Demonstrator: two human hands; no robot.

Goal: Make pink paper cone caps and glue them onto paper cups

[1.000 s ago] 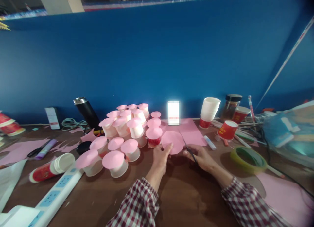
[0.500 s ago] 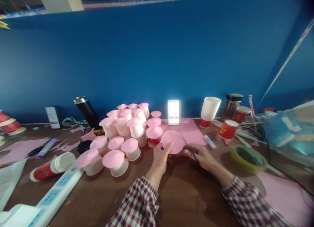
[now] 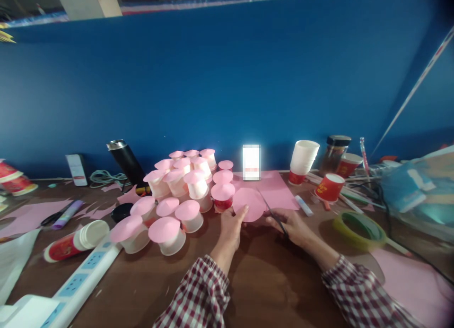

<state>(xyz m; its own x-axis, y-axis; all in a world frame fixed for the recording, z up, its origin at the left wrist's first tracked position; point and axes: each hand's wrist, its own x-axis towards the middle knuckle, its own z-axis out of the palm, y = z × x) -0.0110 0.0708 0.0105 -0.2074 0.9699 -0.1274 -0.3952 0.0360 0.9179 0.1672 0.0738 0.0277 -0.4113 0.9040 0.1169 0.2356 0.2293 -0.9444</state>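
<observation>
My left hand (image 3: 232, 226) pinches the lower left edge of a pink paper circle (image 3: 251, 202), thumb on top. In my right hand (image 3: 291, 225) is a pair of scissors (image 3: 273, 210), its blades pointing up and left beside the circle's right edge. Whether the blades touch the paper I cannot tell. Beyond the circle lies a pink paper sheet (image 3: 278, 188). Left of my left hand stand several paper cups with pink cone-shaped paper tops; the closest to it is a red cup with a pink top (image 3: 223, 192).
At the right are a white-and-red cup stack (image 3: 304, 160), a red paper cup (image 3: 329, 187), a glue stick (image 3: 303, 205) and a roll of yellow tape (image 3: 360, 228). A power strip (image 3: 80, 278), a lying cup stack (image 3: 74, 243) and a black bottle (image 3: 126, 162) occupy the left.
The scissors' blades have shifted slightly left against the pink circle. Both hands keep nearly the same place and grip.
</observation>
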